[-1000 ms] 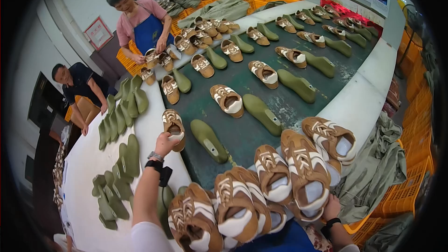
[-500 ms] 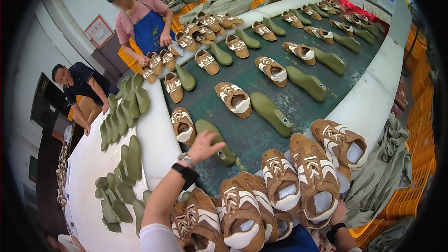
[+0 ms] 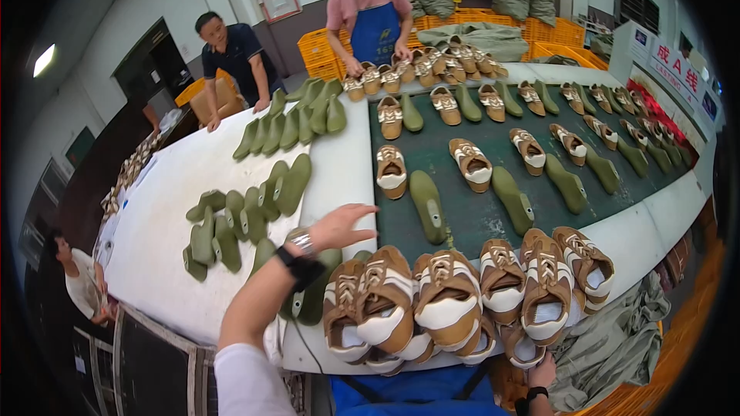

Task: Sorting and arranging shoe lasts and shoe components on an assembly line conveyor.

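Note:
My left hand (image 3: 343, 226) reaches over the white table border with its fingers stretched out, holding nothing. Right of it, on the dark green belt, lie a green shoe last (image 3: 428, 204) and a brown-and-white sneaker (image 3: 391, 172). In front of me several more sneakers are heaped, one a white-heeled sneaker (image 3: 449, 304). Low on the right, my right hand (image 3: 543, 370) is beside a low sneaker (image 3: 522, 347) of that heap. Its fingers are mostly hidden, so I cannot make out whether it grips the shoe.
Paired sneakers and lasts run along the belt (image 3: 493, 212). More lasts (image 3: 289, 185) lie on the white table (image 3: 169, 208) at left. A person in a blue apron (image 3: 376, 31) handles sneakers across the table; another person (image 3: 239, 62) leans on it. Grey-green cloth (image 3: 617, 339) hangs at right.
My view has swung left, so the belt and shoes sit farther right. My left hand, earlier over the near green last, is now left of it above the white border, fingers still spread.

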### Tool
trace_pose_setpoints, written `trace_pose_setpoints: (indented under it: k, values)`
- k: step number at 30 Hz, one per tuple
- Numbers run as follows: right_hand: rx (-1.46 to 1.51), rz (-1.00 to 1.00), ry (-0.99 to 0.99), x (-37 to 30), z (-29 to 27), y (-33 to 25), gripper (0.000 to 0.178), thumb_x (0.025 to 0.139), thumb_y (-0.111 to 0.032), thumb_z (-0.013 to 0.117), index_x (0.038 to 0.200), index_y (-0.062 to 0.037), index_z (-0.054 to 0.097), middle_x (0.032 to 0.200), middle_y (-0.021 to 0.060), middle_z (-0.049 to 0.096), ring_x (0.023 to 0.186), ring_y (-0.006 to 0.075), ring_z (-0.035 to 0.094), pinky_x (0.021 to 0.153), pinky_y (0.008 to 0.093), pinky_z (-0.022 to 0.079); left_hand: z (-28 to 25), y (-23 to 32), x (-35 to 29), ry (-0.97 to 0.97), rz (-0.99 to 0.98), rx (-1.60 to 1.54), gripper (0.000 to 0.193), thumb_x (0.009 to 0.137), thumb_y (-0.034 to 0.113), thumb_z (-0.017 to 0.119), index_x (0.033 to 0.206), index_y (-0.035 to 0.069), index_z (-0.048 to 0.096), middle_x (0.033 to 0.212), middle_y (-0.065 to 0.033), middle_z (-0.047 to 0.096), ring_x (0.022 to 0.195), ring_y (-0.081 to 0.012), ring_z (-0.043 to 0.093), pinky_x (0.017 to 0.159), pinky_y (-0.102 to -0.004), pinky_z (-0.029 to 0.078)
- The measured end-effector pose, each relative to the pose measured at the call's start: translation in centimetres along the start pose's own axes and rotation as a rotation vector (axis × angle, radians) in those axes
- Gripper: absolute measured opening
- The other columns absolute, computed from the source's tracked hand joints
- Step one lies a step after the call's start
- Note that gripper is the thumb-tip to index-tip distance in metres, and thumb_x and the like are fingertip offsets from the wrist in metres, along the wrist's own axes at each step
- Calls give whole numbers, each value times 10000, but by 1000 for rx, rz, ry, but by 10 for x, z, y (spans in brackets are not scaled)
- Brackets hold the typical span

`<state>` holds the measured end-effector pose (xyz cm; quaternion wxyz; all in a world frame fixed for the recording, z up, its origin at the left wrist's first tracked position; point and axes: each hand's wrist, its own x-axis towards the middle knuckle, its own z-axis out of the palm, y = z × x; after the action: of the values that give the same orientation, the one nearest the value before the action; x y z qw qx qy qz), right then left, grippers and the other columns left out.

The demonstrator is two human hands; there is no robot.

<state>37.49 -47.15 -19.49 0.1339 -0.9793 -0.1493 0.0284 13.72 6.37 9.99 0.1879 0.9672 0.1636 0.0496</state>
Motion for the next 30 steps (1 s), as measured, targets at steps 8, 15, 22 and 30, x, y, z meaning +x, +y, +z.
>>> trace_pose_setpoints:
  k: [8, 15, 22, 30]
  values:
    - [34, 1, -47, 8, 5, -1, 322, 738, -173, 629, 1008, -40, 513, 952, 196, 576, 932, 392, 536, 771, 468, 436, 42, -56, -255, 346, -632, 95, 764, 670, 458, 733, 1232, 18, 462, 1213, -230, 469, 1133, -385, 442, 930, -431, 394]
    - [54, 145, -86, 6, -1, -12, 363, 742, -213, 637, 1065, -74, 545, 986, 191, 598, 932, 390, 563, 775, 465, 452, 124, -16, -210, 578, -664, 49, 604, 673, 380, 729, 1143, 41, 560, 1236, -350, 352, 1111, -464, 431, 928, -441, 404]
    - [11, 162, -103, 6, 6, -2, 387, 709, -248, 675, 1045, -97, 554, 1005, 167, 609, 942, 361, 576, 773, 452, 464, 114, -65, -127, 665, -771, -42, 423, 723, 381, 673, 948, 24, 638, 1166, -329, 402, 1007, -444, 488, 894, -414, 430]
    - [62, 62, -64, 9, 15, -2, 367, 718, -265, 650, 1025, -87, 552, 970, 178, 603, 929, 375, 566, 769, 463, 452, 90, -113, -84, 395, -789, -62, 776, 675, 420, 712, 1286, 37, 425, 1320, -363, 242, 1233, -412, 336, 1013, -393, 337]
